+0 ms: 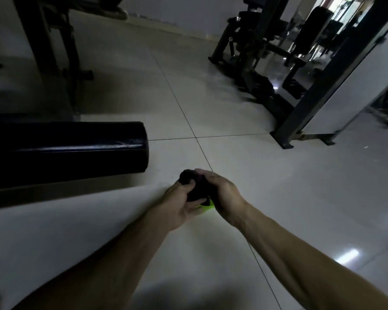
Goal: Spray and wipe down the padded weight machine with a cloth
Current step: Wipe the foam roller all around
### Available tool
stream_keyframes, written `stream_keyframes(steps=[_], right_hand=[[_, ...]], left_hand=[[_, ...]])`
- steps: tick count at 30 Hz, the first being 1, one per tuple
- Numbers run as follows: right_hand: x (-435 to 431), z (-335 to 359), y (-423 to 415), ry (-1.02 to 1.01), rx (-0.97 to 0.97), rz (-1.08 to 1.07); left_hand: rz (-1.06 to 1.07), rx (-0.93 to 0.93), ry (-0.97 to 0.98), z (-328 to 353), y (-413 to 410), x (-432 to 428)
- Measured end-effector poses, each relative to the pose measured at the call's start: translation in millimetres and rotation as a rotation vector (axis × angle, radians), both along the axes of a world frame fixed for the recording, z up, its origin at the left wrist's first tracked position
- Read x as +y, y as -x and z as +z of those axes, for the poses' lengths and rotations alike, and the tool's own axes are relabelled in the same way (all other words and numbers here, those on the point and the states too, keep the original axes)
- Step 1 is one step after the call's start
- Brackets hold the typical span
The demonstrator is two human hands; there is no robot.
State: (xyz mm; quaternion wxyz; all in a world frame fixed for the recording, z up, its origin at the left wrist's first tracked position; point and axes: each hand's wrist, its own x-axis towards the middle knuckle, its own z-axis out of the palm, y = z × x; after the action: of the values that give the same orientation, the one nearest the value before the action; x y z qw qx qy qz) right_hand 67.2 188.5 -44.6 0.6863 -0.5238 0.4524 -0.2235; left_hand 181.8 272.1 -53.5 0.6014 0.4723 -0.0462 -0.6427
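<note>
Pale tiled floor (233, 104) — padded roller (65, 151) lies left-right, free end toward cloth (194, 185).

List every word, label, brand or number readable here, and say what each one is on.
No text can be read in this view.
Black padded roller: glossy, no label showing.
Dark cloth and yellow-green item beside it: no print visible.
Machine frames at the back: too dim and blurred to tell.

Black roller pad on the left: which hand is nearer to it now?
Left. The left hand, gripping the dark cloth, is just lower right of the black roller pad; the right hand is farther right, on the cloth's other side.
</note>
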Motion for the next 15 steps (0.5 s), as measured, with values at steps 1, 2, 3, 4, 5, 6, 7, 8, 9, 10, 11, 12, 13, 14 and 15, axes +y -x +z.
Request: stream_keyframes(steps=[1, 2, 3, 4, 5, 6, 7, 8, 9, 10, 11, 12, 13, 14, 15], right_hand=[[-6, -1, -1, 0.014, -0.002, 0.012], [-14, -3, -2, 0.033, 0.002, 0.007], [-20, -2, -5, 0.053, -0.008, -0.013], [-27, -4, -7, 0.071, -0.007, -0.05], [-35, -9, -9, 0.079, 0.005, -0.099], [-43, -16, -8, 0.102, 0.051, -0.132], [-52, -27, -6, 0.177, 0.149, -0.137], [-62, -40, -2, 0.322, 0.343, -0.043], [-66, -51, 4, 0.497, 0.592, 0.139], [-68, -62, 9, 0.664, 0.843, 0.342], [-67, -73, 14, 0.804, 0.984, 0.503], [-67, -82, 18, 0.901, 1.041, 0.615], [-65, -87, 21, 0.982, 1.053, 0.681], [-64, -91, 22, 1.043, 1.058, 0.724], [-64, -96, 23, 1.085, 1.048, 0.738]], left_hand=[[0.055, 0.004, -0.025, -3, 1, -12], [0.115, 0.008, -0.06, -5, 3, -25], [0.171, -0.006, -0.1, -8, 4, -35], [0.229, -0.034, -0.139, -11, 5, -45], [0.286, -0.07, -0.172, -14, 5, -54], [0.334, -0.097, -0.197, -16, 5, -62], [0.37, -0.118, -0.219, -18, 4, -68], [0.396, -0.135, -0.246, -20, 4, -72], [0.411, -0.152, -0.265, -22, 2, -73], [0.424, -0.163, -0.274, -24, -1, -74], [0.44, -0.168, -0.28, -27, -5, -74], [0.453, -0.174, -0.283, -31, -8, -74], [0.465, -0.189, -0.289, -34, -12, -73], [0.476, -0.209, -0.296, -38, -15, -71], [0.483, -0.223, -0.3, -42, -18, -69]])
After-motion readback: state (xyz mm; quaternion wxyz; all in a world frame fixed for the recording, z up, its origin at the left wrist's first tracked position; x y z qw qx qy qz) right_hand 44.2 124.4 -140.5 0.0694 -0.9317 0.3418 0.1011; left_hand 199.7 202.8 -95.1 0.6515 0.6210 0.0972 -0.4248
